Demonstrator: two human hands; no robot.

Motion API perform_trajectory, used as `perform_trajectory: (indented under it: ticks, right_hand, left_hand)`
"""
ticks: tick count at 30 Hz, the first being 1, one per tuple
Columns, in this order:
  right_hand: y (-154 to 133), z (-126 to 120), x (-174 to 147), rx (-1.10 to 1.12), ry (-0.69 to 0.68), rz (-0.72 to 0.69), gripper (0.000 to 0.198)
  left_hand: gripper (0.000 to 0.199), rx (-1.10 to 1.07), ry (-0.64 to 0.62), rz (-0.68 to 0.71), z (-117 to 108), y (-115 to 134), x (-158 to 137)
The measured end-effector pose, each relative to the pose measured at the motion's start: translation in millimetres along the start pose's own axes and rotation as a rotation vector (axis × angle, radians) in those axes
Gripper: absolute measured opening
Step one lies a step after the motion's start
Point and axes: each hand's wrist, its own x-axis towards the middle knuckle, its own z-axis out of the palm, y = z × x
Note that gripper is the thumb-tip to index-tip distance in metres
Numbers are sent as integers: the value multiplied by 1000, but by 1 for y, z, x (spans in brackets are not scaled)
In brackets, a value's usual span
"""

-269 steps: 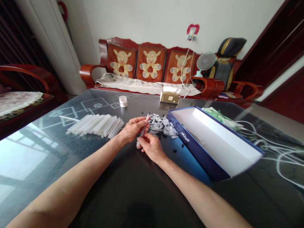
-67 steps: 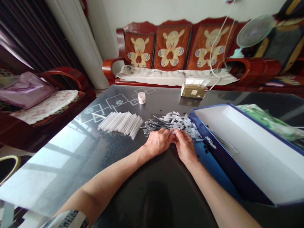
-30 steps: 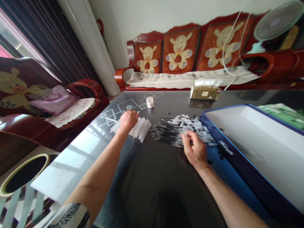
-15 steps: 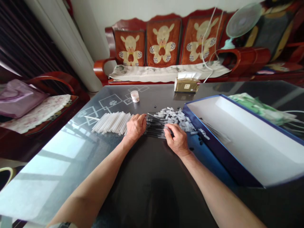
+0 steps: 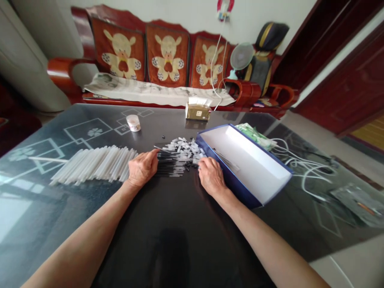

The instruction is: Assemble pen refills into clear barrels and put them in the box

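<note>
My left hand (image 5: 143, 168) is closed, with a thin rod (image 5: 161, 149) sticking out from between its thumb and forefinger toward the right. Beside it lies a bundle of dark thin rods with pale ends (image 5: 169, 165). To its left, a row of translucent white tubes (image 5: 94, 165) is laid side by side. My right hand (image 5: 211, 175) is curled palm down at the near edge of a heap of short white tube pieces (image 5: 186, 148), by the box wall. Small black pieces (image 5: 189, 165) lie near its fingertips. What its fingers pinch, if anything, is hidden.
A blue box with a white inside (image 5: 240, 160) stands at the right, holding some thin rods. Farther back are a paper cup (image 5: 133, 123) and a tissue pack (image 5: 198, 111). Green-white packaging (image 5: 255, 136), white cables (image 5: 309, 172) and a clear bag (image 5: 360, 204) lie at the right.
My right hand has moved right, from the rod bundle's end to the small pieces beside the box, its fingers now turned down. My left hand still holds the rod. The view has swung right.
</note>
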Motion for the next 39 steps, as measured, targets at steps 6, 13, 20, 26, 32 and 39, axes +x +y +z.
perform_trajectory:
  ticks: [6, 13, 20, 26, 32, 39]
  right_hand:
    - [18, -37, 28, -4, 54, 67, 21]
    - [86, -57, 72, -224, -610, 456, 18]
    - [92, -42, 67, -252, -716, 517, 23]
    - [81, -74, 76, -148, -330, 552, 28]
    - [-8, -39, 59, 981, -4, 496, 80]
    - [-63, 27, 28, 1411, -28, 640, 100]
  left_hand:
    - [30, 25, 12, 4, 0, -4, 0]
    - [29, -9, 25, -18, 2, -8, -1]
    - [26, 62, 104, 92, 3, -7, 1]
    - [25, 17, 129, 130, 1, -3, 2]
    - [36, -277, -17, 302, -14, 16, 2]
    - [46, -328, -259, 491, -12, 35, -2]
